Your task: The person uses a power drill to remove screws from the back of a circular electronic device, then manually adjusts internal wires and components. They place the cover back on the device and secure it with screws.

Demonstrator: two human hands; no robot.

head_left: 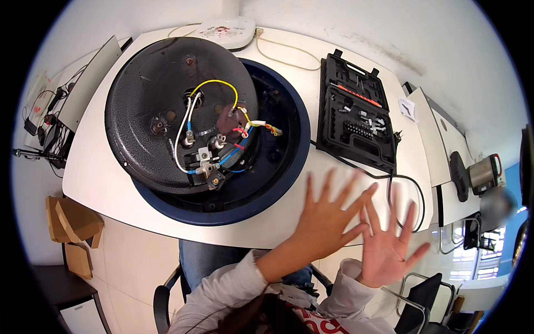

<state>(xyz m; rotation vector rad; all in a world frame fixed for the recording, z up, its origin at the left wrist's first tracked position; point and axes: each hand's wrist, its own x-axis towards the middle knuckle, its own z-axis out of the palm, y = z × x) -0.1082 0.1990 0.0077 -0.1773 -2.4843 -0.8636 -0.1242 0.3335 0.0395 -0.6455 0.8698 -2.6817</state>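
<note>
Left hand: back turned up, fingers spread wide, the left hand (327, 220) is raised over the near table edge.
Right hand: the right hand (386, 250) shows its palm, fingers fanned and partly blurred; its fingertips overlap the left's in view, and whether they touch I cannot tell.
Black cable: just beyond the fingers, the black cable (423, 201) loops around to their right.
Blue shell: ahead and left of both hands, the dark blue round shell (302, 131) sits on the white table (92, 161).
Black disc: farther left, the black round disc (142, 94) rests tilted on that shell, its wired side up.
Wiring: yellow wire (217, 82), white and blue leads run among metal terminals on it.
Tool case: beyond the right hand, the black tool case (367, 151) lies unfolded.
Far edge: farthest from the hands stands a white appliance (240, 42).
</note>
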